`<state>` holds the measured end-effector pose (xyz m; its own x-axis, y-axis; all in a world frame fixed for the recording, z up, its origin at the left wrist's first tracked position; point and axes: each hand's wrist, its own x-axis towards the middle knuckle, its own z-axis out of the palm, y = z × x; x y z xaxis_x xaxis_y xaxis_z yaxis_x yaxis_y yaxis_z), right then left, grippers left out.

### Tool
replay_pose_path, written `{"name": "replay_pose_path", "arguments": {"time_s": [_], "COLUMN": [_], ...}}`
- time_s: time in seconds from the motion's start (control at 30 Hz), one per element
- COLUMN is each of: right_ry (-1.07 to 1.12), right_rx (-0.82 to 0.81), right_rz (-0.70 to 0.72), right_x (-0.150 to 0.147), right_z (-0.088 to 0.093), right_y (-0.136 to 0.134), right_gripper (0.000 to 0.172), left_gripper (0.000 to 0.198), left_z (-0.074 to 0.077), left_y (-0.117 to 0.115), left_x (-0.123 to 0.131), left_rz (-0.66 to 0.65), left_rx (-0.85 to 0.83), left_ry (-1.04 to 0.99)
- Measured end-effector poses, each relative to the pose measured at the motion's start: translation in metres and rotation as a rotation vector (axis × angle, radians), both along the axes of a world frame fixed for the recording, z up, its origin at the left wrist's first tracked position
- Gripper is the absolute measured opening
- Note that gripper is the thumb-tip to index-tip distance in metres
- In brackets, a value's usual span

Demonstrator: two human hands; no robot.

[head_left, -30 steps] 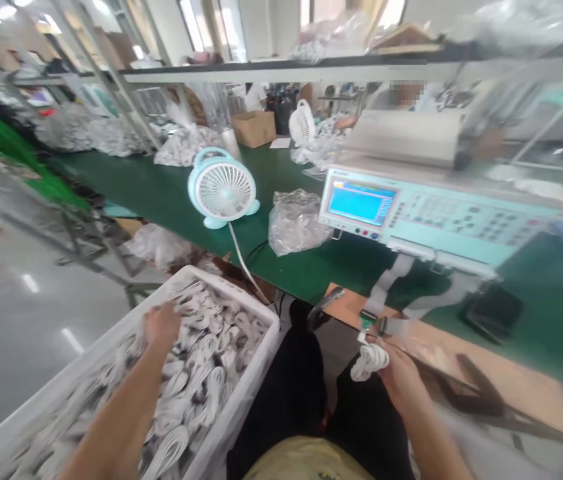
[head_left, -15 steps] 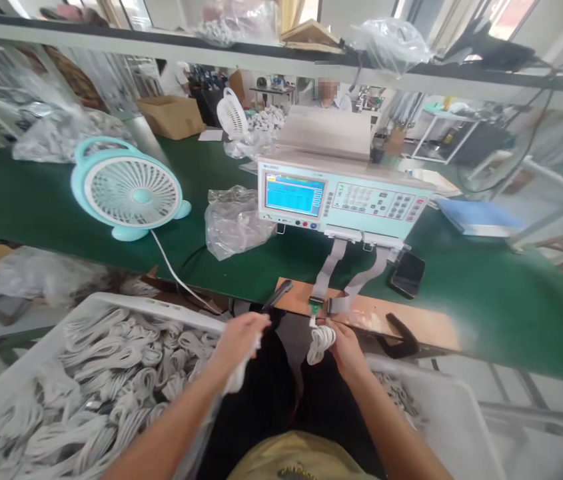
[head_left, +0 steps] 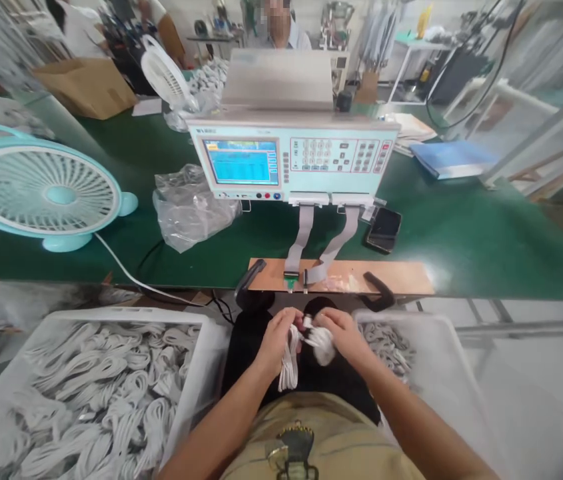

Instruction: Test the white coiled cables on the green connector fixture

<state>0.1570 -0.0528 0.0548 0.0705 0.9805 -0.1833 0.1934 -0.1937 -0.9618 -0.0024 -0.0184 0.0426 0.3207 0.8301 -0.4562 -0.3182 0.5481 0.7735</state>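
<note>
My left hand [head_left: 281,337] is closed on a white coiled cable [head_left: 288,363], whose loops hang below the fingers. Close beside it, my right hand [head_left: 338,333] grips a second white coiled cable [head_left: 322,345], blurred by motion. A small white connector [head_left: 307,321] shows between the two hands; which cable it belongs to I cannot tell. Both hands are over my lap, just below the table edge. Ahead of them a small green circuit board [head_left: 290,283] sits at the end of a grey ribbon cable [head_left: 302,237] on a wooden board [head_left: 406,277].
A tester with a lit screen [head_left: 241,163] stands on the green table [head_left: 436,233]. Left is a bin [head_left: 206,353] of coiled cables; right, another bin [head_left: 441,333] holds more. A fan [head_left: 61,193], plastic bag [head_left: 191,207], phone [head_left: 384,230] and blue folder [head_left: 454,159] lie around. A person [head_left: 296,37] sits behind.
My left hand has come in from the left bin's edge with its cable. My right hand's cable has come away from the green board and toward my lap. The view has shifted.
</note>
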Motion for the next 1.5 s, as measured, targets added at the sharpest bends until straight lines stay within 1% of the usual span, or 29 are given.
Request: {"name": "replay_pose_path", "arguments": {"time_s": [0.03,0.07,0.1,0.13,0.17,0.2,0.23,0.3,0.33,0.43,0.5,0.63,0.73,0.8,0.9,0.97,1.0,1.07,1.13,1.23,1.4,1.47,1.5], "right_ry": [-0.151,-0.348,-0.562,-0.744,-0.87,-0.919,-0.891,-0.689,-0.584,-0.41,-0.339,-0.26,-0.232,-0.188,-0.098,-0.054,-0.042,-0.026,0.0,0.025,-0.024,-0.063,-0.101], "right_rx": [-0.02,-0.049,-0.077,-0.08,-0.068,-0.037,0.009,0.103,0.14,0.221,0.269,0.303,0.28,0.258,0.224,0.201,0.195,0.195,0.188,0.154,0.122,0.154,0.195], "right_rz": [0.054,0.099,0.095,0.047,0.02,0.015,0.043,0.173,0.214,0.225,0.246,0.324,0.317,0.288,0.198,0.162,0.165,0.196,0.218,0.187,0.107,0.078,0.08], "right_x": [0.018,0.036,0.052,0.063,0.069,0.069,0.063,0.038,0.023,-0.014,-0.025,-0.028,-0.032,-0.034,-0.034,-0.032,-0.03,-0.028,-0.028,-0.031,-0.036,-0.037,-0.036], "right_z": [0.003,0.006,0.008,0.01,0.012,0.013,0.015,0.017,0.018,0.017,0.014,0.005,-0.003,-0.007,-0.01,-0.011,-0.01,-0.01,-0.01,-0.012,-0.022,-0.026,-0.028], "right_y": [-0.01,-0.02,-0.028,-0.035,-0.041,-0.044,-0.046,-0.044,-0.042,-0.033,-0.03,-0.029,-0.027,-0.024,-0.022,-0.021,-0.02,-0.02,-0.021,-0.021,-0.024,-0.026,-0.027], "right_gripper": [0.026,0.027,0.025,0.022,0.019,0.018,0.018,0.018,0.017,0.013,0.013,0.015,0.015,0.014,0.009,0.006,0.005,0.008,0.014,0.021,0.013,0.013,0.012], "left_gripper": [0.023,0.02,0.017,0.015,0.014,0.014,0.015,0.023,0.028,0.038,0.042,0.041,0.035,0.033,0.026,0.02,0.018,0.013,0.011,0.016,0.026,0.024,0.021], "left_z": [0.0,-0.001,-0.001,-0.001,-0.001,0.0,0.001,0.004,0.006,0.011,0.013,0.009,0.005,0.004,0.008,0.012,0.014,0.016,0.017,0.016,0.015,0.015,0.014], "left_y": [-0.004,-0.006,-0.007,-0.008,-0.008,-0.008,-0.009,-0.01,-0.012,-0.015,-0.017,-0.02,-0.022,-0.023,-0.023,-0.022,-0.022,-0.022,-0.023,-0.025,-0.027,-0.027,-0.026], "left_x": [-0.002,-0.004,-0.006,-0.007,-0.008,-0.007,-0.006,-0.001,0.001,0.006,0.006,0.001,-0.002,-0.005,-0.01,-0.015,-0.017,-0.02,-0.023,-0.024,-0.023,-0.022,-0.021], "left_rz": [0.001,0.003,0.004,-0.001,-0.009,-0.016,-0.021,-0.048,-0.066,-0.082,-0.076,-0.085,-0.069,-0.086,-0.156,-0.235,-0.274,-0.303,-0.277,-0.26,-0.281,-0.279,-0.27], "left_rx": [-0.048,-0.083,-0.107,-0.117,-0.113,-0.099,-0.077,-0.026,0.004,0.115,0.187,0.261,0.317,0.357,0.347,0.294,0.261,0.2,0.142,0.117,0.185,0.148,0.111], "left_ry": [-0.068,-0.138,-0.203,-0.259,-0.302,-0.335,-0.36,-0.394,-0.402,-0.397,-0.369,-0.267,-0.16,-0.074,0.123,0.23,0.252,0.237,0.188,0.131,0.153,0.129,0.114]}}
